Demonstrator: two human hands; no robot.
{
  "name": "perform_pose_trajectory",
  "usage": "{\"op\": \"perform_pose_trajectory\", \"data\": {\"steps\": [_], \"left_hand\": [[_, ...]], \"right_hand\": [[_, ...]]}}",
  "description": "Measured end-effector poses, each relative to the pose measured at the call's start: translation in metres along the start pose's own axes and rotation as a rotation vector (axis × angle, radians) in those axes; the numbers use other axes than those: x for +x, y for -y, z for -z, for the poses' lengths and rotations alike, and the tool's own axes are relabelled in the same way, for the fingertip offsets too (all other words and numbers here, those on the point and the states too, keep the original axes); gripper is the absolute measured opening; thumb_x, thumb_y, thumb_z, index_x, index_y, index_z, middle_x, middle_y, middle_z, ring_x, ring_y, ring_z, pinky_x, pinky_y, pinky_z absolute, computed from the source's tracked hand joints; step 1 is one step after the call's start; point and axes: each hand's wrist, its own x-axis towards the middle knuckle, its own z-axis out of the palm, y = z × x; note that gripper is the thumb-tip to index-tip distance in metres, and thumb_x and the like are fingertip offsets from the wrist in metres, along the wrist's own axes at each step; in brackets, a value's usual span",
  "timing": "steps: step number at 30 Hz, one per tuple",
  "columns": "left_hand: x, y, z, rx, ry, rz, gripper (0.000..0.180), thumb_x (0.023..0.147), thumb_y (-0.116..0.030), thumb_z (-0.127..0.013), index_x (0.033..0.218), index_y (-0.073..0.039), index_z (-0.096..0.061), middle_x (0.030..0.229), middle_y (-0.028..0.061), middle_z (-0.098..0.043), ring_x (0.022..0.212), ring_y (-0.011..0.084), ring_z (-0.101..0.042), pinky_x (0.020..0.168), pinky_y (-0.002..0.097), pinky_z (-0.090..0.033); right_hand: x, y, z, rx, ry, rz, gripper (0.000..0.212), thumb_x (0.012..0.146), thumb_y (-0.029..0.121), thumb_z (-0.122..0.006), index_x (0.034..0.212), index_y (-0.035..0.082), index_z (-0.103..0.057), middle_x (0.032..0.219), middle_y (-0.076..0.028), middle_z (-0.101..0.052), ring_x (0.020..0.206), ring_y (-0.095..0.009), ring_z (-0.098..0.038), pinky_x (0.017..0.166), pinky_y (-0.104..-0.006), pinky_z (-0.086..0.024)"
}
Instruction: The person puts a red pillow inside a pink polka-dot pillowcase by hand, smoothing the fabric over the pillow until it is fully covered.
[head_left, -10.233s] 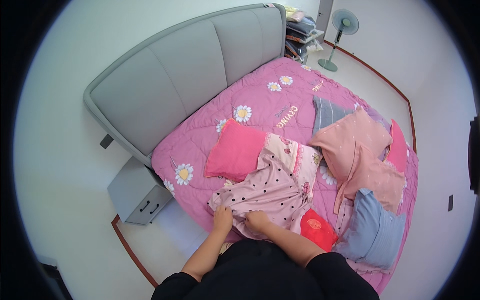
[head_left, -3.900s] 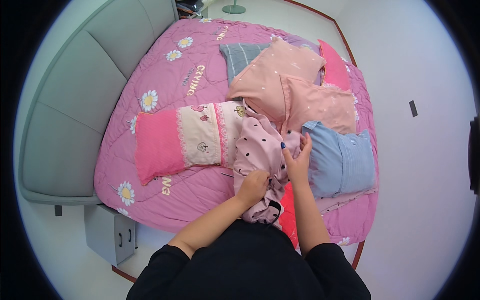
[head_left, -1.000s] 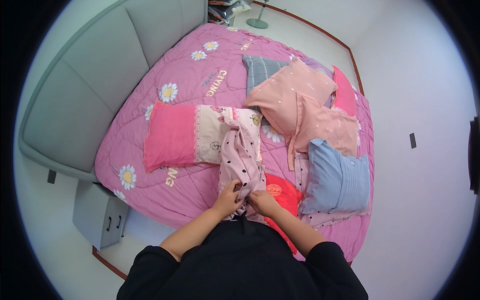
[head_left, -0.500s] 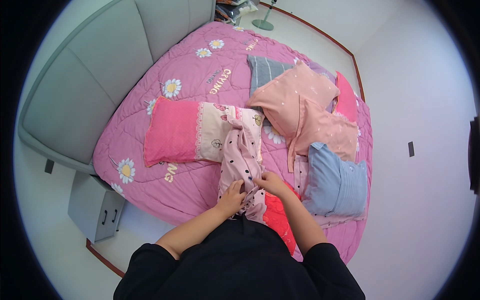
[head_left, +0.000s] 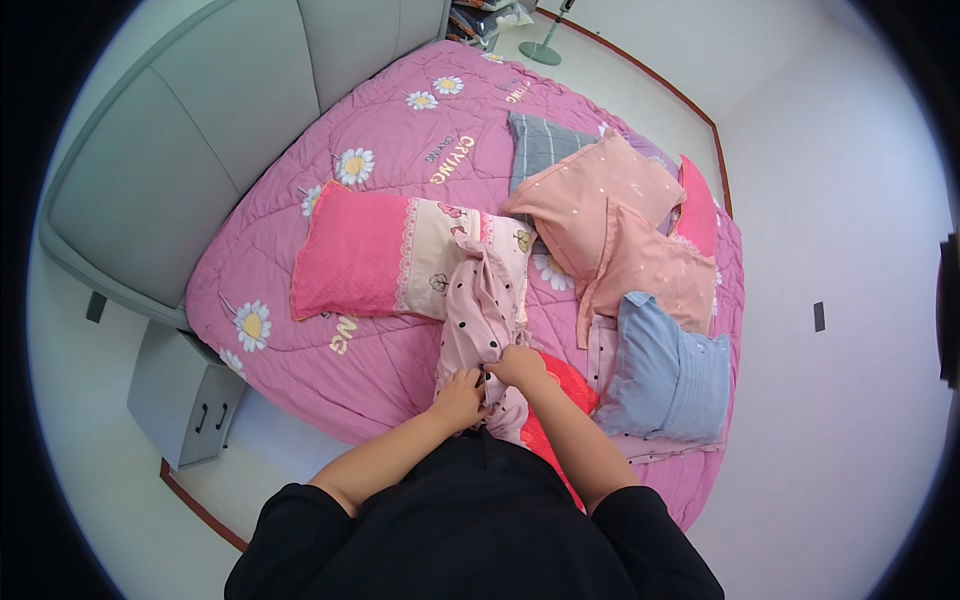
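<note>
Close to my body, a light pink pillowcase [head_left: 470, 312] with black dots lies bunched up, its far end resting over a pink and cream pillow [head_left: 352, 255]. My left hand [head_left: 461, 399] has its fingers curled into the near part of this fabric. Just to the right and slightly farther away, my right hand [head_left: 520, 367] pinches the same fabric, fingers bent and partly hidden. A bright red pillow or cloth [head_left: 563, 384] shows beneath my right forearm; most of it is covered.
The bed has a purple-pink daisy quilt [head_left: 390, 135] and a grey padded headboard [head_left: 200, 110]. To the right lie peach pillows [head_left: 600, 185], a blue pillow [head_left: 665, 375] and a grey striped one [head_left: 540, 145]. A nightstand [head_left: 175, 395] stands at left, a green stand base [head_left: 540, 53] beyond the bed.
My right hand has moved slightly left, closer to my left hand, and closed more tightly on the dotted fabric. My left hand has barely moved. The view has shifted a little.
</note>
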Motion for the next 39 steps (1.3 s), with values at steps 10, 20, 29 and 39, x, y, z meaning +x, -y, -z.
{"op": "perform_pose_trajectory", "data": {"steps": [10, 20, 29, 39], "left_hand": [[-0.011, 0.068, -0.03, -0.818, -0.507, 0.576, 0.027, 0.08, -0.026, -0.061, 0.079, -0.001, -0.053, 0.067, 0.0118, -0.053, 0.061, 0.0219, -0.051, 0.058, 0.0317, -0.042], [0.004, 0.061, -0.053, -0.493, -0.284, 0.657, 0.025, 0.07, -0.025, -0.065, 0.069, -0.002, -0.058, 0.08, 0.0171, -0.053, 0.08, 0.0317, -0.053, 0.068, 0.0374, -0.042], [-0.009, 0.059, -0.036, -0.505, -0.223, 0.508, 0.02, 0.062, -0.013, -0.063, 0.058, -0.001, -0.048, 0.072, 0.0158, -0.05, 0.072, 0.0319, -0.051, 0.063, 0.0378, -0.042], [-0.019, 0.072, -0.056, -0.593, -0.323, 0.596, 0.025, 0.071, -0.02, -0.064, 0.08, -0.001, -0.05, 0.069, 0.0139, -0.052, 0.066, 0.0269, -0.052, 0.06, 0.0334, -0.042]], "right_hand": [[0.002, -0.004, 0.008, 0.158, 0.106, -0.032, 0.062, 0.063, 0.052, -0.067, 0.088, -0.004, -0.061, 0.092, -0.023, -0.061, 0.085, -0.034, -0.061, 0.074, -0.0414, -0.048], [-0.005, -0.003, 0.015, 0.194, 0.035, -0.001, 0.065, 0.064, 0.057, -0.065, 0.081, -0.006, -0.062, 0.083, -0.022, -0.063, 0.083, -0.035, -0.062, 0.073, -0.0411, -0.047], [-0.013, 0.0, 0.028, 0.265, 0.098, 0.085, 0.055, 0.069, 0.051, -0.057, 0.075, -0.004, -0.064, 0.067, -0.017, -0.063, 0.064, -0.027, -0.063, 0.062, -0.0349, -0.049], [0.007, 0.007, 0.011, 0.134, 0.249, 0.047, 0.041, 0.069, 0.039, -0.057, 0.068, -0.001, -0.065, 0.064, -0.013, -0.064, 0.062, -0.024, -0.064, 0.061, -0.0331, -0.05]]}}
